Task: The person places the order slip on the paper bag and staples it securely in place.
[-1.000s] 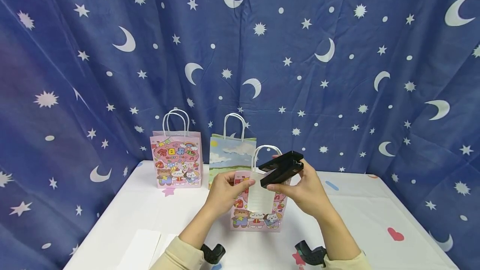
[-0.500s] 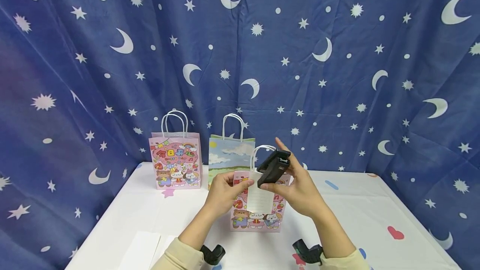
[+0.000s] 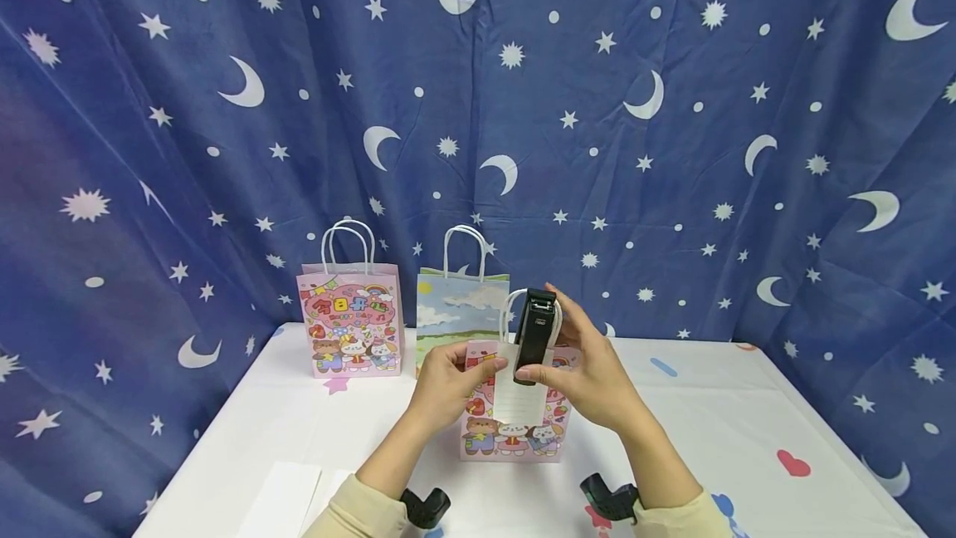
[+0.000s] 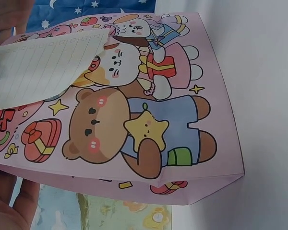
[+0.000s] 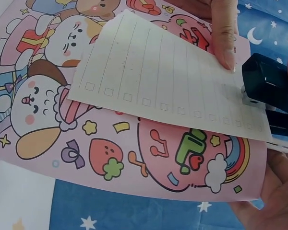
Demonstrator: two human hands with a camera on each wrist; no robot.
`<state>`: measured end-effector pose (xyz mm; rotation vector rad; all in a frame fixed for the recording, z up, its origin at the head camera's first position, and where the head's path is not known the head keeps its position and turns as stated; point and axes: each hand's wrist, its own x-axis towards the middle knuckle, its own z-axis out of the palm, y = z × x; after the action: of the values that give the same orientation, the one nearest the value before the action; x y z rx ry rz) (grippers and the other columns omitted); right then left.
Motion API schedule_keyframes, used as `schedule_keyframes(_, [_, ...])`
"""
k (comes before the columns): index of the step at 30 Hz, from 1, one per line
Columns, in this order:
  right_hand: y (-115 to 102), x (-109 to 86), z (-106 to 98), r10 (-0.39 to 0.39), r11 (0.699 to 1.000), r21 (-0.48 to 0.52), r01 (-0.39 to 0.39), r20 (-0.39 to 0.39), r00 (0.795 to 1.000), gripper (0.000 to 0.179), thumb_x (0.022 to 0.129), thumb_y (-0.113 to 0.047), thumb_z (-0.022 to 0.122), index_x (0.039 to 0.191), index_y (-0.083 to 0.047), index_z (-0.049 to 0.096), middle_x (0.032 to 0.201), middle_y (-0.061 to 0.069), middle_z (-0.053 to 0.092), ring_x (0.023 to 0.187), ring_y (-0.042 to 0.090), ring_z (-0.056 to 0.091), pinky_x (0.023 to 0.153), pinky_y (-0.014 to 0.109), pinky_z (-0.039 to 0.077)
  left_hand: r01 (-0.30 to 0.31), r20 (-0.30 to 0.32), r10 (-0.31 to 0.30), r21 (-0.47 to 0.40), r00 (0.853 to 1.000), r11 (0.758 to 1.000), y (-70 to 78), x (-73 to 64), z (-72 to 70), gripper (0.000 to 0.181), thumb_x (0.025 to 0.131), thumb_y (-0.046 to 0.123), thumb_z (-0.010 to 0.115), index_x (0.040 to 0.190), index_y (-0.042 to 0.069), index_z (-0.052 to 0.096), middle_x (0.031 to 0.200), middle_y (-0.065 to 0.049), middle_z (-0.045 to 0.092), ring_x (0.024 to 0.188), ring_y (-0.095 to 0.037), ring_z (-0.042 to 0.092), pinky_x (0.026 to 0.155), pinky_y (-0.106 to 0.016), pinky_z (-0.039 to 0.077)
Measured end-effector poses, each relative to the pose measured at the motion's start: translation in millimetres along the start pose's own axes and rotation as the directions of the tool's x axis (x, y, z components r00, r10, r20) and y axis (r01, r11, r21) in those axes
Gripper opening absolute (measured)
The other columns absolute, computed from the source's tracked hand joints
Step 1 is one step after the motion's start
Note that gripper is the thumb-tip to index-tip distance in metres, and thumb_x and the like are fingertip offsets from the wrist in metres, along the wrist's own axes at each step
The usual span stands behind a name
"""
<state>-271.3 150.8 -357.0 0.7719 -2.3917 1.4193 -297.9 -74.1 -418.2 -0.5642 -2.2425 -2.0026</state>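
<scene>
My left hand pinches a lined sheet of paper against the upper front of a pink cartoon paper bag, thumb in front and fingers behind. The sheet has small checkboxes along one edge, seen in the right wrist view. In my right hand is a black stapler, held nearly upright at the bag's top edge by the white handle. Its jaws straddle the sheet's top edge in the right wrist view, where the stapler head overlaps the paper. Some right-hand fingers are hidden behind the bag.
Another pink cartoon bag stands at the back left of the white table. Beside it, a landscape-print bag is partly covered by the held bag. White paper strips lie at the front left. A blue star-patterned curtain hangs behind.
The stapler has swung from a slant to nearly upright and shifted left over the sheet's top. My right hand turned with it, while the left hand and bag stayed in place.
</scene>
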Motion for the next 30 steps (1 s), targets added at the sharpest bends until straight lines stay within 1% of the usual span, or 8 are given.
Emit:
schedule_keyframes(4, [3.0,0.6,1.4,0.039,0.999,-0.014,-0.04,-0.046,0.998,0.074,0.075,-0.027,0.094,0.14,-0.023,0.058,0.118,0.001,0.074,0.104,0.019,0.074,0.089,0.037,0.061,-0.002,-0.006,0.002,0.009,1.0,1.0,-0.3,0.8,0.5,0.024,0.093,0.031,0.079,0.105,0.01,0.079,0.088,-0.012,0.08,0.072,-0.019,0.076,0.063,-0.03,0.062])
schedule_keyframes(7, [4.5,-0.2,2.1,0.07,0.997,-0.009,-0.071,-0.076,0.995,0.063,0.073,-0.03,0.095,0.128,-0.022,0.066,0.114,-0.001,0.074,0.103,0.021,0.074,0.087,0.042,0.061,0.007,-0.006,-0.006,0.021,1.0,1.0,-0.2,1.5,1.0,0.023,0.093,0.033,0.079,0.105,0.013,0.079,0.089,-0.01,0.08,0.072,-0.019,0.075,0.064,-0.029,0.062])
schedule_keyframes(10, [6.3,-1.0,2.7,0.082,0.997,0.014,-0.081,-0.085,0.993,0.062,0.072,-0.029,0.096,0.126,-0.023,0.068,0.114,0.002,0.073,0.1,0.024,0.074,0.084,0.043,0.061,0.01,-0.006,-0.01,0.032,1.0,0.999,0.3,1.3,1.2,0.023,0.093,0.033,0.079,0.104,0.013,0.079,0.089,-0.009,0.08,0.072,-0.018,0.075,0.064,-0.029,0.062])
schedule_keyframes(17, [8.3,-3.1,3.8,0.096,0.991,0.1,-0.089,-0.068,0.993,0.06,0.074,-0.024,0.095,0.127,-0.024,0.068,0.118,0.008,0.072,0.09,0.021,0.078,0.071,0.035,0.063,0.008,0.0,-0.008,0.041,1.0,0.999,2.3,-0.3,1.2,0.021,0.094,0.031,0.078,0.103,0.012,0.079,0.089,-0.009,0.08,0.072,-0.015,0.073,0.065,-0.026,0.06])
schedule_keyframes(21, [8.6,-2.8,2.7,0.063,0.995,0.086,-0.056,-0.082,0.995,0.059,0.074,-0.023,0.095,0.127,-0.025,0.069,0.116,0.004,0.075,0.09,0.019,0.078,0.075,0.036,0.063,0.005,0.01,-0.006,0.037,1.0,0.999,5.1,-1.3,1.9,0.019,0.094,0.029,0.078,0.105,0.013,0.079,0.091,-0.009,0.079,0.074,-0.014,0.072,0.067,-0.025,0.059])
schedule_keyframes(24, [9.1,-2.4,1.8,0.041,0.998,0.061,-0.035,-0.097,0.994,0.057,0.074,-0.024,0.095,0.125,-0.026,0.071,0.112,-0.001,0.076,0.092,0.017,0.076,0.083,0.039,0.061,0.008,0.034,-0.009,0.031,0.999,0.999,5.5,-1.3,1.3,0.02,0.095,0.028,0.077,0.109,0.013,0.078,0.094,-0.01,0.079,0.077,-0.014,0.072,0.069,-0.026,0.06])
schedule_keyframes(27, [10.2,-2.4,1.8,0.03,0.998,0.058,-0.025,-0.096,0.995,0.055,0.073,-0.024,0.095,0.123,-0.026,0.071,0.108,-0.005,0.076,0.096,0.015,0.074,0.087,0.041,0.06,0.003,0.075,-0.005,0.028,0.997,1.0,4.3,-0.9,-1.2,0.023,0.097,0.029,0.075,0.113,0.012,0.076,0.097,-0.011,0.078,0.08,-0.014,0.072,0.072,-0.026,0.06])
schedule_keyframes(30, [11.9,-2.3,3.0,0.021,0.997,0.073,-0.015,-0.086,0.996,0.054,0.074,-0.024,0.095,0.122,-0.026,0.071,0.105,-0.006,0.077,0.094,0.015,0.075,0.088,0.039,0.06,-0.023,0.145,0.02,0.021,0.989,1.0,2.4,-0.6,-6.3,0.027,0.101,0.027,0.069,0.121,0.01,0.071,0.104,-0.014,0.076,0.085,-0.014,0.07,0.077,-0.026,0.06])
